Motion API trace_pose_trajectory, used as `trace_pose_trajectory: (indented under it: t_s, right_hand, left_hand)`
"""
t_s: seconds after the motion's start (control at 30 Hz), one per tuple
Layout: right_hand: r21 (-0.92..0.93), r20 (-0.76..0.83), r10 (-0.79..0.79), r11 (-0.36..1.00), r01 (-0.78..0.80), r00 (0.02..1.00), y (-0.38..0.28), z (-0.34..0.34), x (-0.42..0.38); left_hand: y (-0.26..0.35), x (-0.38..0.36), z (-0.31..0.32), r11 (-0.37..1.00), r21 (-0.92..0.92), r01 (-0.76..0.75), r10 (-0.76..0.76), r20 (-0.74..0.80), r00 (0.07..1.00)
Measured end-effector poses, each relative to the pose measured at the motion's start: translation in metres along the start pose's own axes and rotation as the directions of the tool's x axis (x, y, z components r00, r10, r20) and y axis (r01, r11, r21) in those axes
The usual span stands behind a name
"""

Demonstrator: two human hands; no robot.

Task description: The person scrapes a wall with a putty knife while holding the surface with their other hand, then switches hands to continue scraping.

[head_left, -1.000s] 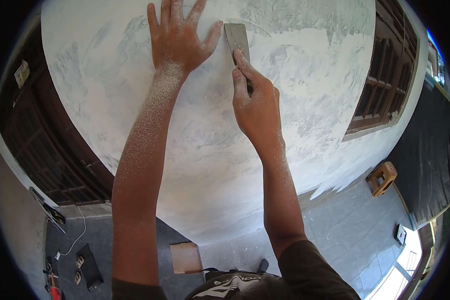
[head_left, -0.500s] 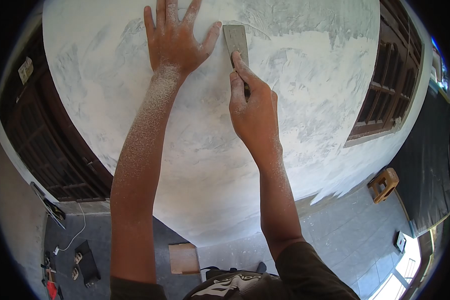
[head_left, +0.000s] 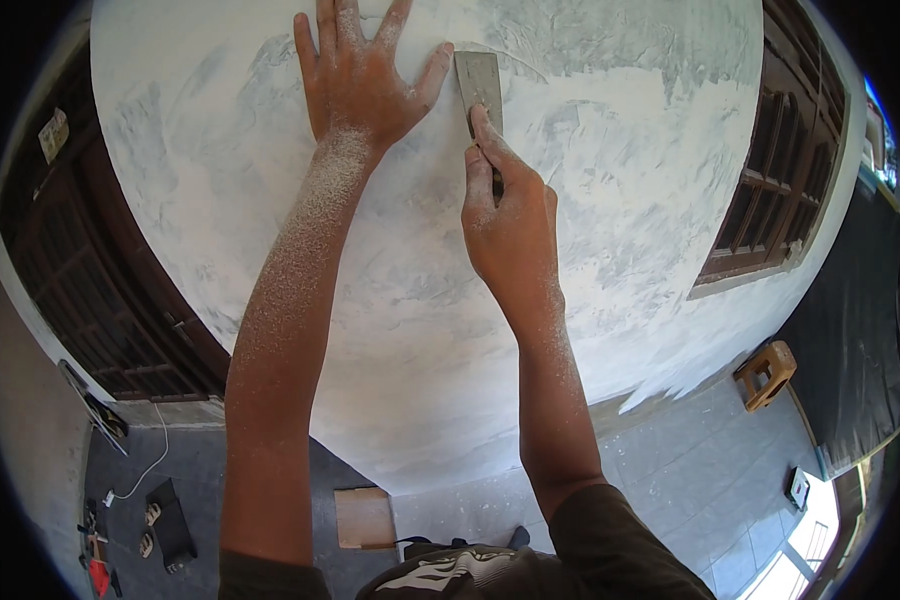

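In front of me is a wall (head_left: 410, 330) with patchy white and grey coating. My left hand (head_left: 365, 85) lies against it with the fingers spread and nothing held; its top fingertips run past the upper edge of the view. White dust covers that hand and forearm. My right hand (head_left: 510, 190) grips a putty knife (head_left: 478, 80) by its dark handle, index finger stretched along the blade. The blade points up and rests at the wall, just right of my left thumb. Most of the handle is hidden in my palm.
A dark wooden door (head_left: 100, 270) stands on the left and a brown-framed window (head_left: 770, 180) on the right. Below are a brown stool (head_left: 767, 375), a flat board (head_left: 364, 517), a white cable (head_left: 160, 460), sandals (head_left: 150, 515) and a dark sheet (head_left: 850, 330).
Both hands and the putty knife appear slightly further right in view, with the wall's edges shifting a little too. My grip on the knife is the same.
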State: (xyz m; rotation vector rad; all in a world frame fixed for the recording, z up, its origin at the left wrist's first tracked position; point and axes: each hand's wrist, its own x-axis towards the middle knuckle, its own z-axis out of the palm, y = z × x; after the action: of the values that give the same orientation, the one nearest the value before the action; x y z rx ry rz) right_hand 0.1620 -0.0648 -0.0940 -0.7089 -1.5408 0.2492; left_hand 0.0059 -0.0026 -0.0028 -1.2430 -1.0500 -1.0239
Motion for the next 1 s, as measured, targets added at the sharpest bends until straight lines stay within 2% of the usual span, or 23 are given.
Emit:
trace_pose_trajectory:
  t_s: [0.13, 0.23, 0.3, 0.33, 0.4, 0.5, 0.63, 0.7, 0.73, 0.83, 0.9, 1.0]
  right_hand:
    - [-0.022, -0.032, -0.081, 0.997, 0.080, 0.996, 0.002, 0.002, 0.000]
    - [0.011, -0.003, -0.018, 1.000, 0.018, 1.000, -0.010, -0.003, 0.008]
    - [-0.031, 0.075, 0.088, 0.996, -0.086, 0.993, -0.014, -0.007, 0.005]
    - [-0.032, 0.074, 0.087, 0.996, -0.084, 0.993, -0.009, -0.005, 0.001]
    - [-0.006, -0.020, -0.019, 1.000, 0.019, 1.000, 0.002, 0.002, -0.007]
    - [0.004, -0.030, -0.030, 1.000, 0.030, 0.999, -0.002, 0.001, 0.004]
    - [-0.027, 0.061, 0.066, 0.998, -0.064, 0.996, -0.011, -0.005, 0.005]
    - [-0.019, -0.063, -0.089, 0.996, 0.088, 0.994, 0.004, 0.004, -0.003]
    - [-0.019, -0.066, -0.095, 0.995, 0.094, 0.993, 0.006, 0.005, -0.002]
    - [-0.028, -0.041, -0.049, 0.998, 0.048, 0.998, -0.005, 0.000, 0.006]
    - [-0.030, 0.051, 0.073, 0.997, -0.072, 0.996, -0.018, -0.008, 0.009]
    - [-0.043, 0.047, 0.083, 0.996, -0.081, 0.995, -0.008, -0.008, 0.001]
  left_hand:
    - [0.000, 0.002, 0.000, 1.000, 0.002, 0.011, -0.011, -0.026, 1.000]
    - [0.001, 0.001, 0.000, 1.000, 0.011, 0.009, -0.008, -0.014, 1.000]
    - [0.001, 0.000, 0.000, 1.000, 0.016, 0.007, -0.007, -0.024, 1.000]
    - [0.001, 0.001, 0.000, 1.000, 0.008, 0.013, -0.013, -0.022, 1.000]
    - [0.001, 0.002, 0.000, 1.000, 0.000, 0.019, -0.019, -0.024, 1.000]
    - [0.001, 0.002, 0.002, 0.999, 0.029, 0.015, -0.014, -0.023, 1.000]
    - [0.002, 0.000, 0.003, 0.999, 0.030, 0.021, -0.020, -0.041, 0.999]
    - [0.003, 0.000, 0.002, 1.000, 0.010, 0.026, -0.025, -0.053, 0.998]
    - [0.003, 0.001, 0.001, 0.999, 0.018, 0.030, -0.029, -0.052, 0.998]
    - [0.003, 0.002, 0.001, 0.999, 0.030, 0.033, -0.031, -0.046, 0.998]
    - [0.003, 0.000, 0.001, 0.999, 0.035, 0.035, -0.034, -0.029, 0.999]
    - [0.003, 0.000, 0.004, 1.000, 0.017, 0.024, -0.023, -0.080, 0.997]
